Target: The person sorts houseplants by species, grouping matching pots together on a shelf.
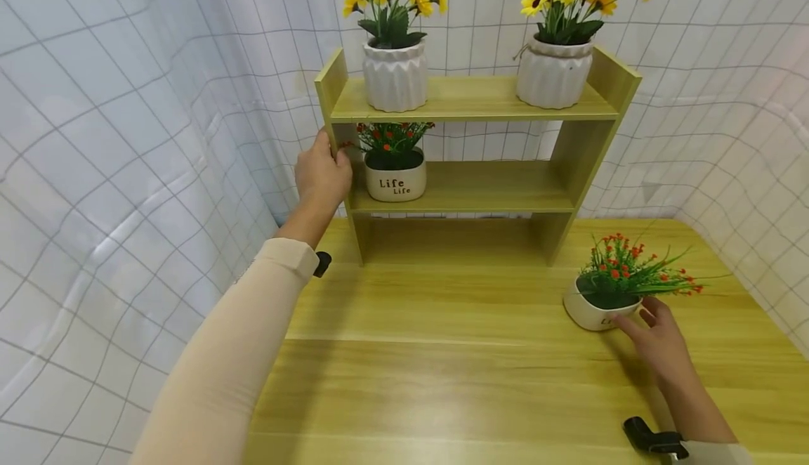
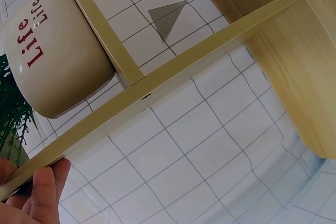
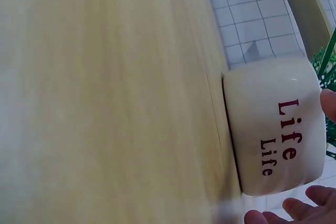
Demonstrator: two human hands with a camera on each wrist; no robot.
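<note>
My left hand (image 1: 324,172) grips the left side panel of a wooden shelf (image 1: 468,198), thumb on one face and fingers on the other in the left wrist view. Just inside that panel, on the middle board, stands a white pot (image 1: 396,182) marked "Life" with red-flowered greenery. A matching "Life" pot (image 3: 275,129) stands upright on the table, right of the shelf. Beside it is my right hand (image 1: 660,345), its thumb at the rim and its spread fingers (image 3: 299,208) along the pot's side, a small gap showing.
Two white ribbed pots with yellow flowers, a left one (image 1: 395,75) and a right one (image 1: 555,71), stand on the top board. The wooden table (image 1: 430,367) extends in front of the shelf. White grid-patterned sheeting (image 1: 82,170) hangs behind and along both sides.
</note>
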